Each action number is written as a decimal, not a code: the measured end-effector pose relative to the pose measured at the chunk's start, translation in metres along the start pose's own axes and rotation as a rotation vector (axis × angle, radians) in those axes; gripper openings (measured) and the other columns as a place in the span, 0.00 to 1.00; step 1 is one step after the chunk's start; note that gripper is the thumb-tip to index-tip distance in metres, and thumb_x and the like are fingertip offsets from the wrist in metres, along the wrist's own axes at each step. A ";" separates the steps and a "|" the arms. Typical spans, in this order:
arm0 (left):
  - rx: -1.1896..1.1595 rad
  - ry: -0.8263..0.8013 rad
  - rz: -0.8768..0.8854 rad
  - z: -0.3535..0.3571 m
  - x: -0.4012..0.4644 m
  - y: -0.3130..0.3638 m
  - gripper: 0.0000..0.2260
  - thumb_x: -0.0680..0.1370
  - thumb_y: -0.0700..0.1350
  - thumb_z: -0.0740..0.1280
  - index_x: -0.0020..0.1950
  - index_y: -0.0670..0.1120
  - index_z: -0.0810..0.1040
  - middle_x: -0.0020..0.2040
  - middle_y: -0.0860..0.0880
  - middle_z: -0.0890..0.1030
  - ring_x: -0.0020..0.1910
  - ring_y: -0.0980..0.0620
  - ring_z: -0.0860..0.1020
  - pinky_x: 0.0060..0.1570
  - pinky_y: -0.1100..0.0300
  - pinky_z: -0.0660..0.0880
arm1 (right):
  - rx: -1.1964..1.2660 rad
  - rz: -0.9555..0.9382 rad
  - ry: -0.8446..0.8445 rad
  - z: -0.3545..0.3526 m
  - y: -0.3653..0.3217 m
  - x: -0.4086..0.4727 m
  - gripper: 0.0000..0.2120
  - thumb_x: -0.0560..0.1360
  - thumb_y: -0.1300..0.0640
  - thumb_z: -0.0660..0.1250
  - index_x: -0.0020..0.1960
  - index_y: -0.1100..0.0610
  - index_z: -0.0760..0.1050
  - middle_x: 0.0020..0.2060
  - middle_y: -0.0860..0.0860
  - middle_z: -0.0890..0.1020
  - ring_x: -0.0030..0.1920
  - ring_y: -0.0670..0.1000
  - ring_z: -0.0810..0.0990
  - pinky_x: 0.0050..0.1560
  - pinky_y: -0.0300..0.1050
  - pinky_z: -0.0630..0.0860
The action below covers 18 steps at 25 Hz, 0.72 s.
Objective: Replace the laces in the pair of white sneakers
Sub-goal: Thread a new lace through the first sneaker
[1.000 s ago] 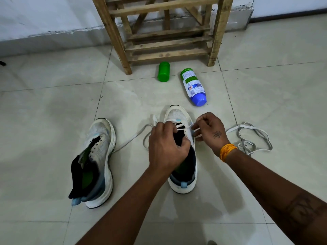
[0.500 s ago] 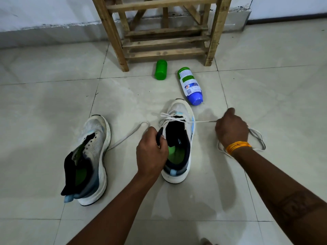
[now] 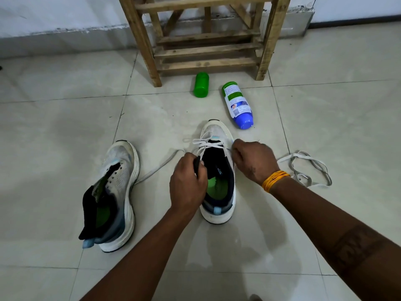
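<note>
I see two white sneakers on the tiled floor (image 3: 65, 127). The right sneaker (image 3: 219, 181) stands in the middle, its toe pointing away from me, and a white lace (image 3: 207, 144) crosses its upper eyelets near the toe. My left hand (image 3: 187, 183) has its fingers curled around the black tongue (image 3: 213, 161) of this shoe and pinches it at the left edge. My right hand (image 3: 252, 160) is at the right edge of the same shoe with the fingers bent; I think it pinches the lace there, but the fingertips are hidden. One end of the lace runs to the left over the floor. The left sneaker (image 3: 118, 192) lies apart on the left, without lace, its tongue pulled out. Another loose lace (image 3: 308, 168) lies in loops just behind my right wrist. Farther away, a green cap (image 3: 201, 84) and a blue bottle (image 3: 237, 105) lie before a wooden rack (image 3: 206, 40).
</note>
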<state>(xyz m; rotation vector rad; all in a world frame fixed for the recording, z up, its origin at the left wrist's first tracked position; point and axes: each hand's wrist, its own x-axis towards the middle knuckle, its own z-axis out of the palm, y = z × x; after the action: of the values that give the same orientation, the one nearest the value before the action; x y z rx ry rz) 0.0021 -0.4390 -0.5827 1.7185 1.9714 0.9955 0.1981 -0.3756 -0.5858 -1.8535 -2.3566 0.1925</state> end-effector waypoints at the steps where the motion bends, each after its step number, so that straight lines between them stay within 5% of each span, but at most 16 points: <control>1: -0.002 0.000 -0.008 0.000 0.000 0.000 0.06 0.81 0.46 0.64 0.46 0.46 0.70 0.38 0.51 0.74 0.37 0.49 0.73 0.38 0.52 0.71 | -0.090 0.066 -0.035 -0.001 0.009 0.000 0.09 0.80 0.53 0.61 0.55 0.57 0.74 0.45 0.58 0.84 0.46 0.65 0.82 0.38 0.50 0.71; 5: -0.029 -0.012 -0.029 0.001 -0.002 0.000 0.07 0.82 0.46 0.63 0.46 0.48 0.67 0.39 0.50 0.74 0.40 0.46 0.74 0.39 0.53 0.69 | -0.264 0.260 -0.155 -0.015 0.037 0.000 0.11 0.78 0.59 0.62 0.58 0.59 0.78 0.52 0.58 0.83 0.52 0.64 0.83 0.46 0.50 0.76; 8: -0.039 -0.026 -0.023 0.003 -0.001 -0.002 0.07 0.81 0.48 0.62 0.46 0.49 0.67 0.40 0.50 0.75 0.41 0.45 0.74 0.39 0.52 0.70 | -0.099 0.018 -0.108 -0.020 0.009 0.011 0.16 0.78 0.55 0.61 0.65 0.56 0.71 0.49 0.58 0.83 0.49 0.65 0.82 0.40 0.50 0.69; 11: -0.036 -0.036 -0.018 0.003 -0.002 -0.002 0.07 0.81 0.50 0.61 0.46 0.49 0.67 0.39 0.50 0.75 0.41 0.45 0.75 0.39 0.50 0.72 | -0.119 -0.162 -0.101 -0.011 -0.012 0.005 0.12 0.78 0.58 0.60 0.61 0.57 0.70 0.47 0.56 0.82 0.44 0.65 0.82 0.36 0.50 0.65; 15: -0.038 -0.021 -0.026 0.002 -0.001 -0.003 0.07 0.81 0.49 0.61 0.46 0.49 0.67 0.40 0.50 0.74 0.41 0.44 0.74 0.39 0.51 0.71 | -0.287 0.174 -0.121 -0.014 0.021 -0.009 0.11 0.78 0.61 0.60 0.57 0.57 0.77 0.49 0.56 0.84 0.48 0.62 0.85 0.42 0.50 0.77; 18: -0.047 -0.023 -0.026 0.003 -0.001 -0.003 0.07 0.82 0.48 0.62 0.46 0.50 0.66 0.39 0.51 0.74 0.41 0.44 0.74 0.39 0.52 0.70 | -0.321 0.213 -0.179 -0.016 0.022 -0.009 0.13 0.79 0.59 0.60 0.61 0.57 0.74 0.52 0.55 0.84 0.52 0.60 0.84 0.43 0.49 0.75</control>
<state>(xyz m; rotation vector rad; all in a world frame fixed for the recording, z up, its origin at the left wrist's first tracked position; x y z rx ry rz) 0.0018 -0.4395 -0.5873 1.6675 1.9352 1.0006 0.2245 -0.3783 -0.5743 -2.3279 -2.4177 -0.0012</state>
